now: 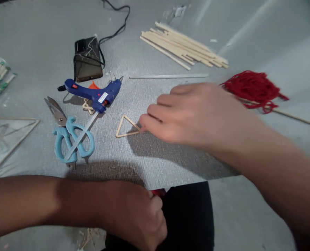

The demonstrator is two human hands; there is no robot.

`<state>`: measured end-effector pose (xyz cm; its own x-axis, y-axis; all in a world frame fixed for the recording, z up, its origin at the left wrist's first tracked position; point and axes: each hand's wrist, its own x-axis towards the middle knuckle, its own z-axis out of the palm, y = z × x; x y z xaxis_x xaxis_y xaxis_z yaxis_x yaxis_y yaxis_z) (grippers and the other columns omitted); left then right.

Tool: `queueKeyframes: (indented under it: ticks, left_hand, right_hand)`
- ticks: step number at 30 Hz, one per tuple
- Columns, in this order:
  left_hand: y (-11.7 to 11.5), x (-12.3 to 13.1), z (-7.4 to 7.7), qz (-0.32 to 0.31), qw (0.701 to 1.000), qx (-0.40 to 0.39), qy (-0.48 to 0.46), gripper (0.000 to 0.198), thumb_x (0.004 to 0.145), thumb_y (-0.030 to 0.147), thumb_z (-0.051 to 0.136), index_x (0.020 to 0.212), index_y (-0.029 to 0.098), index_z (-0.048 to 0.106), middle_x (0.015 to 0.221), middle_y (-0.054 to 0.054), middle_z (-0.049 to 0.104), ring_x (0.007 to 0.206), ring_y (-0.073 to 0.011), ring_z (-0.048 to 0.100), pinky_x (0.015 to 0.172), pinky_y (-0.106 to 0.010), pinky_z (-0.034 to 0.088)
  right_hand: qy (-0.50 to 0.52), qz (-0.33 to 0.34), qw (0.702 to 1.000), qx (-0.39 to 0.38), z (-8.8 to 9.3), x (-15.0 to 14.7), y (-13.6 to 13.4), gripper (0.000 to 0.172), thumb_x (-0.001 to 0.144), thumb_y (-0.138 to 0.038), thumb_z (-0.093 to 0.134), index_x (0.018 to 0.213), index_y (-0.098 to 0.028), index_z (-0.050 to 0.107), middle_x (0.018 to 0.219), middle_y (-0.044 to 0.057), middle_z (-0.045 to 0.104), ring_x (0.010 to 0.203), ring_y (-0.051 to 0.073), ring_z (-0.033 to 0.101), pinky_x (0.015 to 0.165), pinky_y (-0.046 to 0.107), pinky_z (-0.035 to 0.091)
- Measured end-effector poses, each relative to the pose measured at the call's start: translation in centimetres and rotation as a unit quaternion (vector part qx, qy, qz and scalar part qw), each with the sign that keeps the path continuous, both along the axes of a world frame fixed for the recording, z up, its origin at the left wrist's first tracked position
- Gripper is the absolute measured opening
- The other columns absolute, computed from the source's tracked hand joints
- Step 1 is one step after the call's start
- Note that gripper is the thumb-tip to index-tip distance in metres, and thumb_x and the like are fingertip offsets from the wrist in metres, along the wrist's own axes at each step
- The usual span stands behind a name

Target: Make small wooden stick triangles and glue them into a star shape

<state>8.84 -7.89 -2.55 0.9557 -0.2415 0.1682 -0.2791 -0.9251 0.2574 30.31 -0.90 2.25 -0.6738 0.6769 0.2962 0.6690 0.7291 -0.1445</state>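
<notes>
Left hand [141, 216]: nearest, at the near edge of the grey textured table [149, 164]; curled into a tight fist, and whether anything is inside it cannot be told.
Right hand [196, 115]: reaches in from the right, fingers stretched out and close together, tips at the right corner of the triangle; the thumb is hidden, so pinching or merely touching cannot be told.
Small triangle of thin pale wooden sticks [126, 127]: flat on the table at centre, all three sides joined and closed; no yarn on it.
Light-blue-handled scissors [71, 137]: left of the triangle, lying closed.
Large stick frame [16, 139]: at the left edge, only partly in view.
Blue hot glue gun [97, 92]: just beyond the scissors, a clear glue rod trailing from its back.
Tangle of red yarn [251, 87]: right, beyond the right hand, loose and unattached.
Spare clear glue rod [167, 76]: lying alone, centre.
Black phone [88, 62]: beyond the gun, cable attached.
Bundle of long pale wooden sticks [183, 47]: farthest, unused.
</notes>
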Motion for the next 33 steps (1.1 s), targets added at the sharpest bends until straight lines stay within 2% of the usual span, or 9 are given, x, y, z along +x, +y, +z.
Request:
queueKeyframes:
  ticks: [4,8,10,14,19,22,26,30,33]
  left_hand:
    - [0.3,-0.2,0.1,0.001,1.000,0.020,-0.021,0.019,0.092,0.008,0.065,0.077,0.016,0.073,0.064,-0.003,0.061,0.060,-0.0164,0.055,0.048,-0.031,0.043]
    - [0.4,-0.4,-0.4,-0.027,0.999,0.033,-0.014,0.007,0.090,0.011,0.071,0.084,0.015,0.073,0.070,-0.004,0.066,0.066,-0.0183,0.059,0.053,-0.034,0.046]
    - [0.5,-0.5,-0.7,-0.035,0.999,0.025,0.002,0.003,0.089,0.015,0.075,0.088,0.015,0.072,0.072,-0.004,0.069,0.069,-0.0194,0.060,0.055,-0.035,0.045]
    - [0.5,-0.7,-1.0,-0.034,0.999,0.007,0.015,0.011,0.086,0.017,0.080,0.085,0.018,0.069,0.072,-0.003,0.071,0.070,-0.0198,0.062,0.055,-0.037,0.042]
    - [0.5,-0.6,-1.1,-0.042,0.999,0.023,0.023,0.011,0.083,0.015,0.082,0.085,0.016,0.071,0.077,-0.003,0.075,0.071,-0.0200,0.065,0.054,-0.038,0.042]
    - [0.5,-0.6,-1.3,-0.040,0.999,0.021,0.012,0.012,0.083,0.017,0.083,0.084,0.017,0.070,0.074,-0.004,0.074,0.070,-0.0202,0.065,0.054,-0.037,0.043]
    - [0.6,-0.7,-1.6,-0.044,0.999,0.010,0.001,0.012,0.086,0.016,0.080,0.082,0.018,0.069,0.075,-0.004,0.074,0.072,-0.0205,0.066,0.056,-0.035,0.045]
    - [0.6,-0.6,-1.3,-0.046,0.999,0.007,0.011,0.010,0.089,0.016,0.077,0.083,0.018,0.070,0.078,-0.004,0.076,0.074,-0.0204,0.066,0.057,-0.035,0.046]
    - [0.6,-0.4,-0.9,-0.047,0.998,0.022,0.038,0.006,0.091,0.017,0.076,0.086,0.017,0.072,0.081,-0.004,0.077,0.075,-0.0205,0.067,0.058,-0.036,0.047]
  right_hand:
    - [-0.153,0.066,0.986,0.009,0.4,-0.5,-0.5,0.045,0.113,-0.025,0.036,0.083,-0.020,0.069,0.064,0.004,0.060,0.065,0.017,0.057,0.063,0.037,0.041]
    - [-0.242,0.089,0.966,0.014,0.6,-1.1,-0.4,0.036,0.110,-0.015,0.041,0.088,-0.017,0.070,0.066,0.005,0.064,0.067,0.018,0.059,0.063,0.037,0.038]
    - [-0.244,0.088,0.966,0.004,0.3,-1.2,-0.3,0.034,0.109,-0.014,0.043,0.088,-0.017,0.069,0.065,0.004,0.064,0.066,0.018,0.059,0.063,0.037,0.037]
    - [-0.233,0.063,0.970,-0.033,-0.1,-1.3,-0.1,0.030,0.109,-0.015,0.046,0.087,-0.018,0.068,0.064,0.003,0.063,0.068,0.018,0.060,0.066,0.036,0.038]
    - [-0.254,0.041,0.965,-0.059,0.5,-1.9,0.2,0.027,0.105,-0.013,0.053,0.083,-0.019,0.068,0.062,0.002,0.063,0.069,0.017,0.061,0.069,0.037,0.039]
    - [-0.272,0.048,0.959,-0.060,0.8,-2.1,0.3,0.032,0.105,-0.012,0.053,0.076,-0.019,0.065,0.063,0.002,0.064,0.068,0.017,0.061,0.069,0.037,0.039]
    - [-0.278,0.061,0.956,-0.069,0.6,-1.9,0.5,0.045,0.112,-0.015,0.042,0.073,-0.018,0.066,0.065,0.003,0.065,0.070,0.016,0.063,0.071,0.038,0.040]
    - [-0.249,0.059,0.964,-0.074,0.3,-1.9,0.7,0.034,0.103,-0.008,0.055,0.071,-0.018,0.063,0.065,0.002,0.065,0.073,0.018,0.064,0.074,0.039,0.041]
    - [-0.250,0.054,0.963,-0.079,0.3,-2.0,0.8,0.032,0.100,-0.006,0.057,0.072,-0.019,0.063,0.064,0.002,0.065,0.074,0.019,0.065,0.074,0.038,0.041]
